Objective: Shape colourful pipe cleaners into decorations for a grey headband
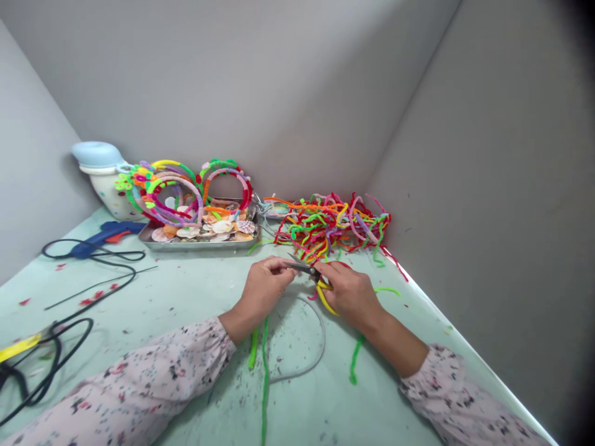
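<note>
My right hand is closed around a pair of scissors with yellow handles. Their dark blades stand apart and point left, reaching the fingertips of my left hand. Those fingers are pinched together; what lies between them is too small to make out. Below my left hand, a long green pipe cleaner runs down to the near edge of the picture, beside a shorter bright green piece. A thin grey headband hoop lies on the table between my forearms, one end hidden near my left hand.
Behind my hands lies a tangled heap of colourful pipe cleaners. A metal tray of shells carries several wrapped headbands. To the left are a blue glue gun, a black cable and a white container. Grey walls enclose the table.
</note>
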Demonstrator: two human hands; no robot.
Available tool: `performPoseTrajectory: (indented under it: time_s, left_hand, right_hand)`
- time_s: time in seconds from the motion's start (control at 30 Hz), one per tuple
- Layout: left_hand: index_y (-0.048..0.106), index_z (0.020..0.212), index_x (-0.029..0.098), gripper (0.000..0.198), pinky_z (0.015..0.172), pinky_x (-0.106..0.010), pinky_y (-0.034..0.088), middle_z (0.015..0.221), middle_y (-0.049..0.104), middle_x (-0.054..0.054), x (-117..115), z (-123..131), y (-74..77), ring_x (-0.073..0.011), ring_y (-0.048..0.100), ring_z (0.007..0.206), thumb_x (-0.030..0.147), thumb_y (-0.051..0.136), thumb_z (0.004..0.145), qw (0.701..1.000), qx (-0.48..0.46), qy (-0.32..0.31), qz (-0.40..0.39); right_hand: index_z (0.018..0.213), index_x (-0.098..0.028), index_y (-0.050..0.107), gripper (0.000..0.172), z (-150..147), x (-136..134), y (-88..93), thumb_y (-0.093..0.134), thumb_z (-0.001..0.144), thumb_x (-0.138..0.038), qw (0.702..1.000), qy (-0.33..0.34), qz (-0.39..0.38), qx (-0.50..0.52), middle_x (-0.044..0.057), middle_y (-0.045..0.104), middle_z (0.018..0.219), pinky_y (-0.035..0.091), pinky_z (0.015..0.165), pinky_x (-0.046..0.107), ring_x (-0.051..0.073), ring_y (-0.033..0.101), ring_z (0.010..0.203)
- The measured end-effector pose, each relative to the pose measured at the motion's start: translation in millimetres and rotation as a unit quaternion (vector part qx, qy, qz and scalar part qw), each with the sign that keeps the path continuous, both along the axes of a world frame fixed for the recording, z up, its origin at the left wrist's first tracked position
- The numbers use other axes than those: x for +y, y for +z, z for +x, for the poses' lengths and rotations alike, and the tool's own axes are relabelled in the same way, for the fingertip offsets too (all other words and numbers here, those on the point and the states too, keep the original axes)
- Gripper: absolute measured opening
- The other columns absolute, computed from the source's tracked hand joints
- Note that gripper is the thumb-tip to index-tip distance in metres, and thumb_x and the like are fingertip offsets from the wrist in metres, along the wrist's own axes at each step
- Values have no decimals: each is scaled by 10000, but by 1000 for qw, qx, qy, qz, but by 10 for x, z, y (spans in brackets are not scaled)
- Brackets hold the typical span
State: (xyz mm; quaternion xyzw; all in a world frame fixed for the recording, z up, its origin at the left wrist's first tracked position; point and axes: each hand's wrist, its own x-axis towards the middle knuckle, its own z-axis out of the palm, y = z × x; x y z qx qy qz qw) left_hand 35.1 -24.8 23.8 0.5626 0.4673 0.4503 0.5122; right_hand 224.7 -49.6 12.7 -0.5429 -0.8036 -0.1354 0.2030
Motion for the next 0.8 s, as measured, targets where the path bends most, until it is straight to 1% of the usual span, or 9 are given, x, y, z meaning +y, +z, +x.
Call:
performPoseTrajectory:
  time_s: [0.2, 0.3, 0.37, 0.47, 0.53, 0.8]
  left_hand:
    - [684, 711, 147, 122, 447, -203, 259, 503, 459, 60, 7, 1, 4, -60, 314, 440, 249, 624, 680, 1000, 7, 12, 0]
    - [668, 689, 146, 116, 445, -200, 260, 493, 449, 65, 3, 2, 11, -55, 305, 434, 255, 632, 681, 1000, -1, 9, -3]
    - [675, 709, 144, 125, 445, -198, 263, 506, 470, 60, -2, 4, 21, -55, 313, 438, 259, 631, 685, 1000, -12, 0, -7]
    - [709, 801, 152, 172, 445, -200, 270, 517, 501, 52, -13, 10, 36, -63, 334, 444, 240, 620, 683, 1000, -19, -7, -12]
    - [723, 832, 156, 202, 445, -203, 271, 501, 501, 51, -20, 15, 44, -69, 341, 441, 220, 614, 673, 1000, -15, -6, -15]
    - [734, 825, 153, 199, 448, -204, 280, 478, 500, 54, -36, 19, 58, -68, 343, 430, 176, 614, 669, 1000, -8, -2, -25]
  right_hand:
    - [1110, -257, 607, 395, 28, 21, -48, 558, 740, -124, 1000, 12, -2, 9, 15, 695, 941, 417, 631, 242, 166, 629, 808]
    - [1117, -253, 604, 382, 22, 16, -40, 562, 756, -136, 1000, 15, -2, 22, 20, 691, 979, 428, 661, 243, 170, 627, 837]
    - [1113, -254, 602, 344, 6, 6, -17, 569, 782, -167, 999, 14, 0, 31, 19, 684, 976, 428, 677, 245, 173, 623, 851]
    - [1094, -256, 608, 274, -27, -11, 16, 589, 821, -269, 999, 4, 11, 32, 23, 668, 928, 419, 675, 253, 180, 611, 841]
    - [1074, -253, 614, 259, -44, -16, 25, 600, 826, -327, 999, 1, 22, 31, 28, 657, 905, 412, 668, 257, 184, 603, 828]
    - [1052, -248, 619, 240, -39, -15, 17, 591, 837, -350, 999, 10, 21, 25, 30, 652, 885, 404, 673, 257, 184, 599, 822]
